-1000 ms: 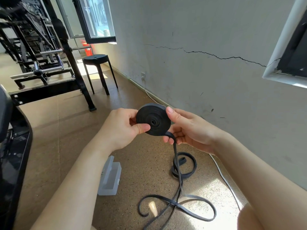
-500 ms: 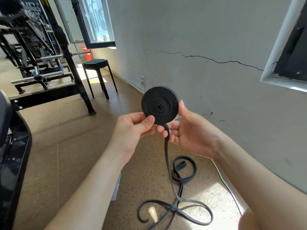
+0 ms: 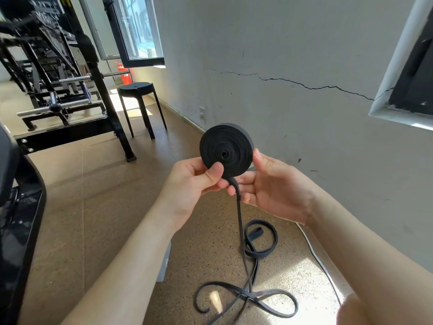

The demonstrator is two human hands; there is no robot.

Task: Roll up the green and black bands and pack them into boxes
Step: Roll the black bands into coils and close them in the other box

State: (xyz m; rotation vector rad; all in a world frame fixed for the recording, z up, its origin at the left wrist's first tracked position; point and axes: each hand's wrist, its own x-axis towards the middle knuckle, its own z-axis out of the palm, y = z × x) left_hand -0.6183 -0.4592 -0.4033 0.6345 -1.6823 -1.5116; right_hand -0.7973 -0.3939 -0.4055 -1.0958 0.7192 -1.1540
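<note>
Black band (image 3: 226,151): one roll pinched by left hand (image 3: 189,188), gripped by right hand (image 3: 274,191), tail looped on speckled floor (image 3: 98,207) by cracked wall (image 3: 281,43), one stool (image 3: 138,87).

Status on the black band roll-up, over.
Left hand pinches the coiled black band; right hand grips its rim and tail. Loose loops not yet rolled, on the floor. White cable beside them; box half hidden by forearm.

Rolled band (image 3: 226,151) between hands, tail on floor (image 3: 93,195); stool (image 3: 138,89) behind left
</note>
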